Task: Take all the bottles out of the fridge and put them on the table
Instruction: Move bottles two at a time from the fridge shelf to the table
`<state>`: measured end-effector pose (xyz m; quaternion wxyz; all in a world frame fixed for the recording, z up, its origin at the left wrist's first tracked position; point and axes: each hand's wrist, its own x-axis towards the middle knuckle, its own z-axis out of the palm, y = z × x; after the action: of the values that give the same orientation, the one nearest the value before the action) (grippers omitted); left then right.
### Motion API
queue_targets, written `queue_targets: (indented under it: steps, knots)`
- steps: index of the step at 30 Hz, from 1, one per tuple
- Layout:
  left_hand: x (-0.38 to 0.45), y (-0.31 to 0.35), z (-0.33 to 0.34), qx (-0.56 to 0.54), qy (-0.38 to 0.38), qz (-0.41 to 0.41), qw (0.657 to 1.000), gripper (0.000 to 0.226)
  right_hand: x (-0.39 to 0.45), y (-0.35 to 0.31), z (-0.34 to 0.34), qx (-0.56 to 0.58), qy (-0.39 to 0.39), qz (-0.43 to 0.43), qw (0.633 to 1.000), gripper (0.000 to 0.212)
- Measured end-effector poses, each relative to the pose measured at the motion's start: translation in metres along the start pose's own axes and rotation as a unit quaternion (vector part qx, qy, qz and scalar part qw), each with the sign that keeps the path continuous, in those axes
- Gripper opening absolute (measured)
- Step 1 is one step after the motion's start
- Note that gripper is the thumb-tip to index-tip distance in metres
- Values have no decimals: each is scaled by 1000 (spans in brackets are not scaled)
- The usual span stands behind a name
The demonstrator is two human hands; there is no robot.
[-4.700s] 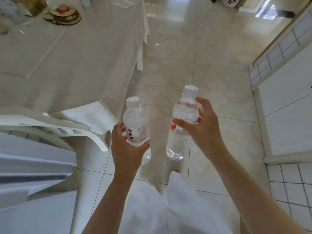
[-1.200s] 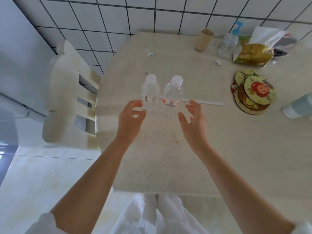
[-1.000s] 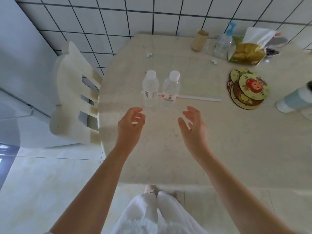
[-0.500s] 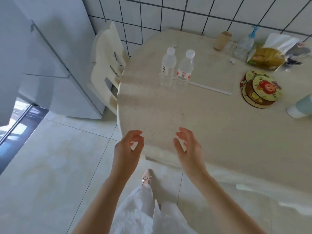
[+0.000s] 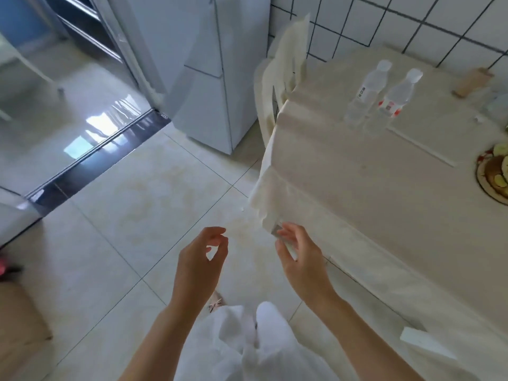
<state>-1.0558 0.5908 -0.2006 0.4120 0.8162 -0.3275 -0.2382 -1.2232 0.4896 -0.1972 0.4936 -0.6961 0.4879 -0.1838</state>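
Observation:
Two clear water bottles with white caps stand upright side by side on the table (image 5: 357,171), near its far left part: the left bottle (image 5: 367,94) has a white label, the right bottle (image 5: 394,101) a red and white one. The white fridge (image 5: 203,78) stands shut at the upper middle, left of the table. My left hand (image 5: 202,257) and my right hand (image 5: 298,254) hover empty over the floor in front of the table's corner, fingers loosely curled and apart, far from the bottles.
A cream plastic chair (image 5: 286,64) sits between the fridge and the table. Round coasters (image 5: 494,174) lie at the table's right edge, a paper cup (image 5: 471,82) lies farther back. A dark door threshold (image 5: 90,158) crosses the tiled floor at left. A tiled wall backs the table.
Both bottles were set on the table and let go. My hands have drawn back off the table, and my view has swung left toward the fridge.

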Motion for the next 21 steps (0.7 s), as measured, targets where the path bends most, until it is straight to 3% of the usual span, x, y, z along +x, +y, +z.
queue_targets:
  steps: [9, 21]
  knots:
    - [-44, -76, -103, -15, 98, -63, 993, 20, -21, -52, 119, -39, -114, -61, 991, 35]
    - [-76, -206, -276, -24, 187, -150, 971, 19, -58, -139, 317, -51, -201, -99, 973, 34]
